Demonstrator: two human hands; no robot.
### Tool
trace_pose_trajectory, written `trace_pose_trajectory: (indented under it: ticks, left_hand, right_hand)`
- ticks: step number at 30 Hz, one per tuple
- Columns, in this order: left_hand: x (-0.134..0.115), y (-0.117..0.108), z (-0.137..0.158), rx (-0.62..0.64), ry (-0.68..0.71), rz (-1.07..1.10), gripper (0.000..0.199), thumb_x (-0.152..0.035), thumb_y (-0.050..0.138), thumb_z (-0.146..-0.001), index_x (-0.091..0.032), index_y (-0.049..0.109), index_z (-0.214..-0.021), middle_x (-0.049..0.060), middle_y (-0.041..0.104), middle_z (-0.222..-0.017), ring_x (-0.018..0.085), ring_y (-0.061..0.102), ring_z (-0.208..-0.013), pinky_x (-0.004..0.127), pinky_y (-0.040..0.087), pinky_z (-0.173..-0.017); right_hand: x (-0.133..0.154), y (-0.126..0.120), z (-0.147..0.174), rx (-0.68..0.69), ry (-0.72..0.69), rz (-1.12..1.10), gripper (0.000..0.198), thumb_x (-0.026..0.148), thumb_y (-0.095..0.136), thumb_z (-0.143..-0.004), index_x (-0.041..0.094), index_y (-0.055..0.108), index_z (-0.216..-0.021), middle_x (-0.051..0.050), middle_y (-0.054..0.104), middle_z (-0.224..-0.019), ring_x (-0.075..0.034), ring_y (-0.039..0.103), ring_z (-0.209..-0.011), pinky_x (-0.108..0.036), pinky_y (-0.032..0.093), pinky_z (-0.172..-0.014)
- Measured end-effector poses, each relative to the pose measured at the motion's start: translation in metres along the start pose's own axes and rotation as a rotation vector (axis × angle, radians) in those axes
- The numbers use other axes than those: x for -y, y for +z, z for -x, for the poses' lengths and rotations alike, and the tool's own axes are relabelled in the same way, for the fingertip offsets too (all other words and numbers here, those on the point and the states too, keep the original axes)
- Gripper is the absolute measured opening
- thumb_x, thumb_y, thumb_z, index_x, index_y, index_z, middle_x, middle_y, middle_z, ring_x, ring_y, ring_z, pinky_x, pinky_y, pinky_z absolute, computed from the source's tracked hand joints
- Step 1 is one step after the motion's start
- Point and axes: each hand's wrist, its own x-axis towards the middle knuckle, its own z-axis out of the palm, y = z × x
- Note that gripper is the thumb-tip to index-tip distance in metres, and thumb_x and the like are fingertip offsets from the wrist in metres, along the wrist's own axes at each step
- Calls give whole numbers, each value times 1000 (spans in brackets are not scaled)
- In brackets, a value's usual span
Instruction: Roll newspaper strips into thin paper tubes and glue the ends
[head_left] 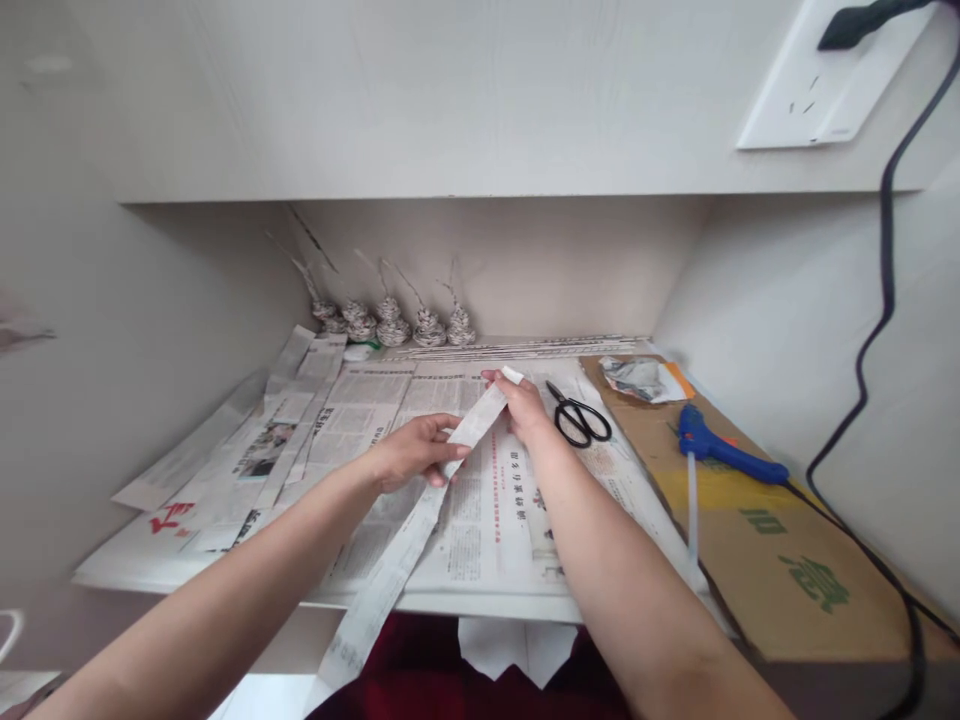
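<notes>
A long newspaper strip (pixel 409 540) runs slantwise between my hands and hangs down past the table's front edge. My left hand (pixel 424 450) pinches it partway along, the thumb lying on top. At the strip's upper end, my right hand (pixel 521 405) grips it, and the tip there looks folded over. Some fingers of the right hand are hidden behind the paper. Black-handled scissors (pixel 577 418) lie just right of my right hand. Beneath both hands are spread newspaper sheets (pixel 472 540).
Several woven paper gourd shapes (pixel 392 325) stand at the back left, beside thin rolled paper sticks (pixel 510 350). Cut newspaper strips (pixel 285 408) lie left. A blue glue gun (pixel 727 455) rests on cardboard (pixel 780 560) at right, its black cord (pixel 889 260) running up to a wall socket (pixel 817 85).
</notes>
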Motion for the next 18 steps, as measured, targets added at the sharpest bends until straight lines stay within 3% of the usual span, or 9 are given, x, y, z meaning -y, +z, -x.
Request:
trace_pose_trajectory:
  ticks: [5, 8, 13, 15, 18]
  left_hand:
    - [2, -2, 27, 28, -69, -33, 56, -38, 69, -73, -19, 52, -122, 4, 65, -78, 16, 64, -61, 17, 42, -37]
    - [-1, -7, 27, -62, -94, 28, 57, -35, 71, -71, -18, 52, -122, 9, 67, -93, 18, 64, -76, 19, 48, -44]
    - [-12, -15, -9, -229, 3, 389, 43, -11, 71, -70, -14, 58, -110, 11, 66, -100, 18, 64, -90, 24, 55, -69]
    - [-15, -13, -28, -206, 84, 481, 33, -1, 65, -70, -12, 63, -101, 9, 65, -95, 15, 64, -86, 25, 55, -77]
    - [-13, -4, -53, -156, 124, 530, 27, 6, 60, -68, -11, 65, -88, 6, 64, -88, 13, 64, -79, 26, 55, -78]
  right_hand:
    - [-3, 4, 3, 133, -4, 40, 36, 47, 67, -68, 15, 73, -85, -3, 65, -68, -14, 56, -62, -25, 42, -59]
    - [-3, 6, 7, 235, -5, 43, 37, 48, 66, -70, 15, 73, -87, -5, 68, -76, -16, 60, -73, -26, 44, -66]
    - [0, 11, 16, 333, -1, 87, 40, 47, 67, -70, 16, 72, -95, -6, 70, -80, -18, 61, -74, -28, 46, -68]
    - [0, 13, 18, 359, -19, 100, 39, 46, 68, -71, 16, 72, -96, -6, 71, -83, -19, 63, -77, -29, 47, -72]
    - [-1, 14, 17, 336, -64, 123, 35, 43, 70, -69, 17, 73, -90, -6, 71, -88, -19, 63, -84, -29, 47, -77]
